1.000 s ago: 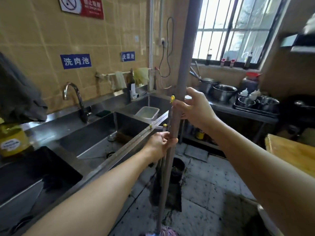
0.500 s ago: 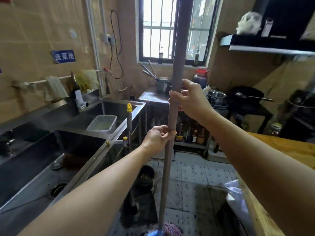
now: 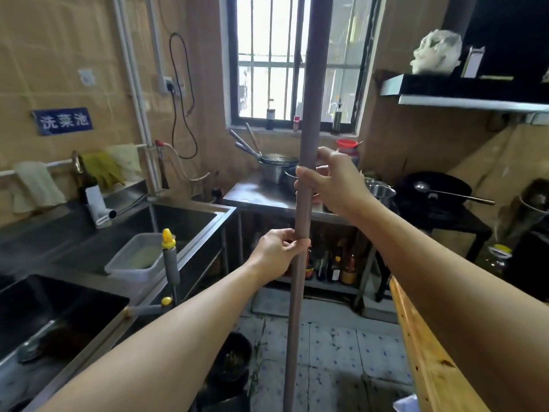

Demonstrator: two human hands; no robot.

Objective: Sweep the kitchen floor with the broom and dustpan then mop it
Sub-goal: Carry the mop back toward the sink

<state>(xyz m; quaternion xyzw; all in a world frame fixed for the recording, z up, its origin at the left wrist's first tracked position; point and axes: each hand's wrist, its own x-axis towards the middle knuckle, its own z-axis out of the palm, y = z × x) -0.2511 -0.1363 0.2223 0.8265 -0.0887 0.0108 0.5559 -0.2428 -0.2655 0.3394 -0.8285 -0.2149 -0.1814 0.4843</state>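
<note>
Head view: a long grey-brown mop handle (image 3: 306,162) stands nearly upright through the middle of the picture, running from the top edge down to the bottom edge at about 6 o'clock; its mop end is out of the picture. The left hand (image 3: 277,254) holds the handle low, fingers and thumb curled round it, a closed grip on the pole. The right hand (image 3: 332,181) holds the same handle higher up, toward 12 o'clock from the left hand, its fingers wrapped round the pole from the right side. The two hands are apart on the shaft, with bare pole between them.

At 9 o'clock a steel sink (image 3: 190,221) holds a clear plastic tub (image 3: 138,257). Just beside the sink's front edge, a second grey handle with a yellow cap (image 3: 169,257) stands upright. Toward 7 o'clock lies a darker sink basin (image 3: 53,316). Behind the hands, at 12 o'clock, a steel table (image 3: 255,193) carries pots and a strainer under a barred window (image 3: 282,58). At 3 o'clock a black wok (image 3: 435,187) has a ladle resting across it. A wooden table (image 3: 427,364) edge runs in from 5 o'clock. The tiled floor (image 3: 341,352) shows at 6 o'clock, with a dark bucket (image 3: 234,358) near the foot of the pole.
</note>
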